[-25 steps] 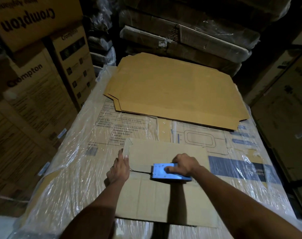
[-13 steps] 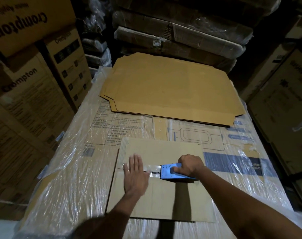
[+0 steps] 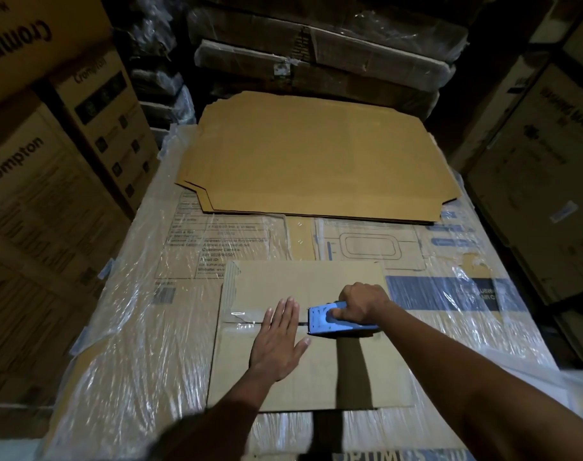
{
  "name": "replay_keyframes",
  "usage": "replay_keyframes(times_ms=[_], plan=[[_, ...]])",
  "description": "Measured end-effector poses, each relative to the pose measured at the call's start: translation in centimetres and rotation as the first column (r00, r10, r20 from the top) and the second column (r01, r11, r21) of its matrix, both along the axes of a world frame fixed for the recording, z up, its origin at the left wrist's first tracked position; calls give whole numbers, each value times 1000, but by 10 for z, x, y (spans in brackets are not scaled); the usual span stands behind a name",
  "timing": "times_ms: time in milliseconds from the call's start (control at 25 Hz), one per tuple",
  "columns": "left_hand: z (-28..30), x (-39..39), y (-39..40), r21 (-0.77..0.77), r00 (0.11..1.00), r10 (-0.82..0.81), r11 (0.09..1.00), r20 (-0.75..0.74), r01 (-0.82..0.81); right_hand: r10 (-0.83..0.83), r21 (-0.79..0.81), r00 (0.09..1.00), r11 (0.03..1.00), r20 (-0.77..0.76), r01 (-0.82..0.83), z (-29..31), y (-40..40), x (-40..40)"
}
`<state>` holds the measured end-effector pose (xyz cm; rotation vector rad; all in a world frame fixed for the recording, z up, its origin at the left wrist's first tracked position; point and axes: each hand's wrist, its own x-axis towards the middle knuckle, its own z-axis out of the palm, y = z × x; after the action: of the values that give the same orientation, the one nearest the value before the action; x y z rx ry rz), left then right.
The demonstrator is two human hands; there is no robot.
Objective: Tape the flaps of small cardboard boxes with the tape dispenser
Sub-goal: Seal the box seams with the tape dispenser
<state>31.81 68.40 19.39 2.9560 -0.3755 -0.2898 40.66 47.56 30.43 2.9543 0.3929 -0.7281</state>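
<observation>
Flat cardboard stack (image 3: 316,158) behind box (image 3: 316,371)

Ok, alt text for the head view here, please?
A person's right hand grips a blue tape dispenser on a small cardboard box, while the flat left hand presses the flaps. Unfolded cardboard sheets lie beyond.

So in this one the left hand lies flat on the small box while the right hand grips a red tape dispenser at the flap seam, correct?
Not quite: the tape dispenser is blue, not red, as the head view shows. The rest holds: the left hand lies flat with straight fingers on the small box, and the right hand grips the dispenser at the flap seam.
</observation>
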Motion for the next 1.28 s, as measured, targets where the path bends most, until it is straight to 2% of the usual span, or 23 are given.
replay_keyframes(times_ms=[240,360,480,640,720,840,920,1120,1280], plan=[[6,0,-1,20,997,61,998,-42,-60,18,124,999,992,-35,-13,-4,-21,-2],[1,1,0,87,992,82,993,-92,-74,12,161,999,987,-39,-6,-2,-57,-1],[3,4,-4,126,998,50,991,-40,-45,-44,172,996,983,-82,57,-1,-110,3],[20,3,-20,165,984,132,980,-116,-112,-34,166,998,985,-57,43,-6,-116,-2],[27,3,-53,115,975,147,985,-164,-129,-13,136,1000,991,-2,13,-9,-107,-4],[28,-1,-121,34,983,71,997,-169,-66,10,103,1000,995,24,-12,-9,-103,1],[24,-4,-142,9,976,139,990,-165,-139,-1,122,1000,993,3,1,-12,-109,3],[22,-3,-131,14,979,146,989,-144,-146,-22,217,997,975,-68,36,-16,-129,8],[21,-3,-131,3,974,164,986,-153,-166,-20,217,996,975,-91,39,-4,-151,9]])
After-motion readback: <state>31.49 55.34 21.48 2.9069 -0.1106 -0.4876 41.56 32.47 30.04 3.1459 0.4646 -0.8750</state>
